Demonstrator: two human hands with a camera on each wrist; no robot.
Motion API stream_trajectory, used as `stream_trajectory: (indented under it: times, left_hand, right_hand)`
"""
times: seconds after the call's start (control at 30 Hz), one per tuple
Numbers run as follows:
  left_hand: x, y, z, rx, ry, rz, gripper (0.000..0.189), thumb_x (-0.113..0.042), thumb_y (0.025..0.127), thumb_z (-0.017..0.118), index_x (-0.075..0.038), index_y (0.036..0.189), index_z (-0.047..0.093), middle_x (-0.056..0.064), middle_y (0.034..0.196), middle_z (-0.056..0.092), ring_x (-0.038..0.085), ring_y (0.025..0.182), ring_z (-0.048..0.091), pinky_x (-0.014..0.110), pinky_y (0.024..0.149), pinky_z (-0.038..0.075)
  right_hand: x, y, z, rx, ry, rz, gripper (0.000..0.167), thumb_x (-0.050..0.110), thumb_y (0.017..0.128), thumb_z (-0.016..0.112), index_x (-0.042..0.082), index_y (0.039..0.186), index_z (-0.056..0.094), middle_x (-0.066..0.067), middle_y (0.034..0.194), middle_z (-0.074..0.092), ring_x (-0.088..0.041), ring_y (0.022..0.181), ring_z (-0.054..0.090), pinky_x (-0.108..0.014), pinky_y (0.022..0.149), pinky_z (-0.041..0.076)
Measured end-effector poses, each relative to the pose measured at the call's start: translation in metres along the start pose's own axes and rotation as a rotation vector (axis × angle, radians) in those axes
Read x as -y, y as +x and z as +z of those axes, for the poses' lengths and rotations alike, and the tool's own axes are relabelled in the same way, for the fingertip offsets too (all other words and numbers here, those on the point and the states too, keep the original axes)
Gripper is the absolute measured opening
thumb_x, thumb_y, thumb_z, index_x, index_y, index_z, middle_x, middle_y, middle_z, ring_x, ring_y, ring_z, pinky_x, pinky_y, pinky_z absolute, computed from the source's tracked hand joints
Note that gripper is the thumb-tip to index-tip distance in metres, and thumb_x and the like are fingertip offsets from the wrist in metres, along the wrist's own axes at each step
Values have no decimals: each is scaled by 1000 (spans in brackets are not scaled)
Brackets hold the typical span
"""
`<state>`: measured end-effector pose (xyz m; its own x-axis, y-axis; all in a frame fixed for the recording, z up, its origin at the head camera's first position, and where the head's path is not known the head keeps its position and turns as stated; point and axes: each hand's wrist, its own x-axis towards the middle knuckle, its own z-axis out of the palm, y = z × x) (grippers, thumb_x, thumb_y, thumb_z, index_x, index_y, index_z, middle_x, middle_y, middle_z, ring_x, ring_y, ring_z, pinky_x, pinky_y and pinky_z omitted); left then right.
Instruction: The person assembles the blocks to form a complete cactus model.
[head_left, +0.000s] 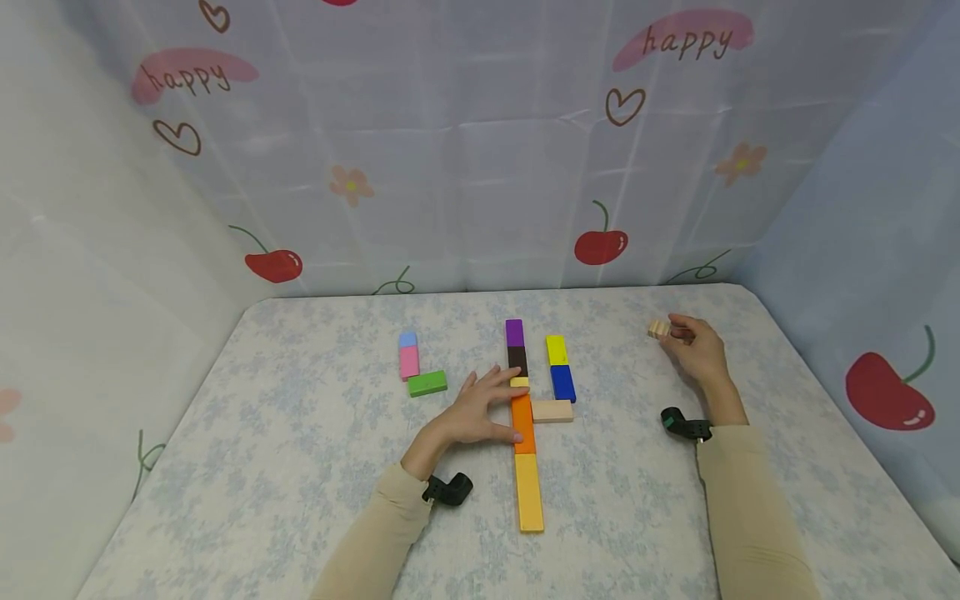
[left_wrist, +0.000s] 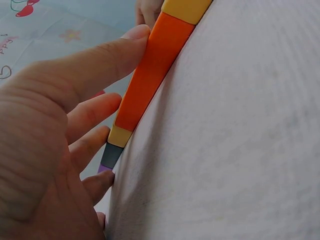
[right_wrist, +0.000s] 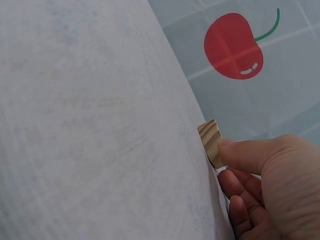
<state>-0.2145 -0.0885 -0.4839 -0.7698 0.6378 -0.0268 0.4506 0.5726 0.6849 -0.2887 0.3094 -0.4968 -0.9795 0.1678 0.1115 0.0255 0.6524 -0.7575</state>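
A straight column of blocks lies down the middle of the table: purple block (head_left: pixel 514 332), dark brown block (head_left: pixel 517 360), a mostly covered small yellow block (head_left: pixel 519 382), orange block (head_left: pixel 522 433) and long pale-yellow block (head_left: pixel 529 493). My left hand (head_left: pixel 472 412) rests along the column's left side with fingers spread, the thumb at the orange block. A plain wooden block (head_left: pixel 552 411) juts out to the right of the orange one. At the far right, my right hand (head_left: pixel 699 354) pinches a small striped-grain wooden block (right_wrist: pixel 211 144) between thumb and fingers, close over the tabletop.
Left of the column lie a light-blue block (head_left: pixel 407 339), a pink block (head_left: pixel 408 362) and a green block (head_left: pixel 427 383). On its right, a yellow block (head_left: pixel 557 350) meets a blue block (head_left: pixel 563 383) end to end. A printed curtain (head_left: pixel 465 167) stands behind the table.
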Motion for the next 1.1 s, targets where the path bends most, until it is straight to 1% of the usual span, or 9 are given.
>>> stream_trajectory:
  times: [0.37, 0.6, 0.9, 1.1]
  left_hand:
    - [1, 0, 0, 1, 2, 9, 71, -36, 79, 81, -18, 142, 54, 2, 162, 27, 31, 153, 10, 58, 120, -6]
    - [2, 1, 0, 2, 3, 7, 71, -36, 79, 81, -18, 142, 54, 2, 162, 26, 31, 153, 9, 58, 120, -6]
    - [1, 0, 0, 4, -5, 4, 72, -35, 79, 81, -17, 142, 53, 2, 162, 25, 30, 153, 8, 57, 120, -7]
    - [0, -1, -1, 7, -9, -3, 71, -35, 79, 81, -17, 142, 53, 2, 162, 25, 29, 153, 8, 56, 120, -7]
  right_hand:
    - [2, -3, -1, -3, -20, -25, 44, 11, 99, 56, -5, 139, 49, -28, 125, 52, -43, 115, 51, -54, 96, 42]
    - [-1, -2, 0, -4, -50, -40, 41, 13, 99, 55, -5, 136, 52, -28, 124, 54, -44, 113, 51, -56, 96, 42]
    - [-1, -1, 0, -3, -60, -46, 39, 13, 99, 56, -5, 133, 55, -27, 123, 55, -42, 109, 53, -52, 90, 44]
    - [-2, -1, 1, -7, -53, -48, 38, 12, 99, 56, -6, 132, 55, -27, 122, 55, -42, 108, 54, -51, 90, 44]
